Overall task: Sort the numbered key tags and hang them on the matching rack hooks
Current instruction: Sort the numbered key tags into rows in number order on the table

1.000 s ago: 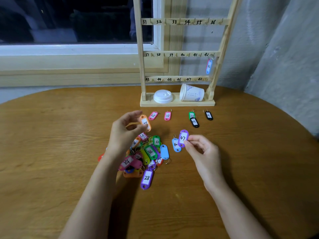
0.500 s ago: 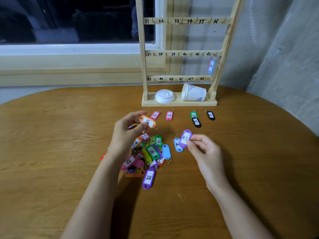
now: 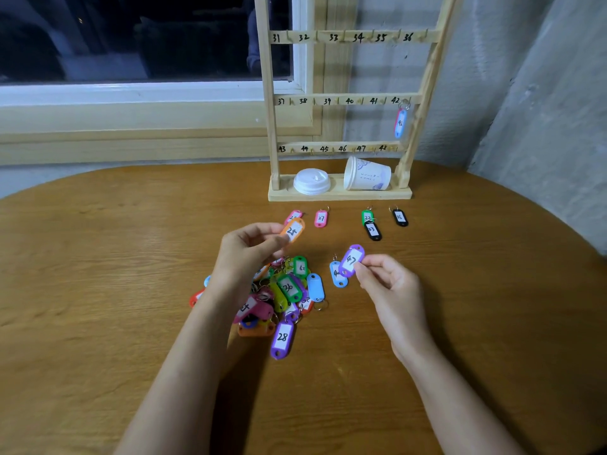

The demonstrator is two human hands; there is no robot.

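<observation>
My left hand (image 3: 244, 251) pinches an orange key tag (image 3: 293, 230) above a heap of coloured tags (image 3: 282, 292) on the table. My right hand (image 3: 387, 285) pinches a purple tag marked 47 (image 3: 351, 260), just right of a blue tag (image 3: 337, 274) lying flat. A purple tag 28 (image 3: 281, 338) lies at the heap's near edge. The wooden rack (image 3: 348, 100) stands at the back with numbered hooks 31 to 48. One tag, 42 (image 3: 400, 123), hangs on its hook at the right.
Laid out in front of the rack are two pink tags (image 3: 321, 219), a green tag (image 3: 367, 216) and two black tags (image 3: 400, 217). A white lid (image 3: 311, 181) and a tipped paper cup (image 3: 366, 174) rest on the rack's base. The wall stands close on the right.
My left hand has lifted the orange tag slightly up and forward, turning it so its number faces me. My right hand has raised the purple 47 tag a little.
</observation>
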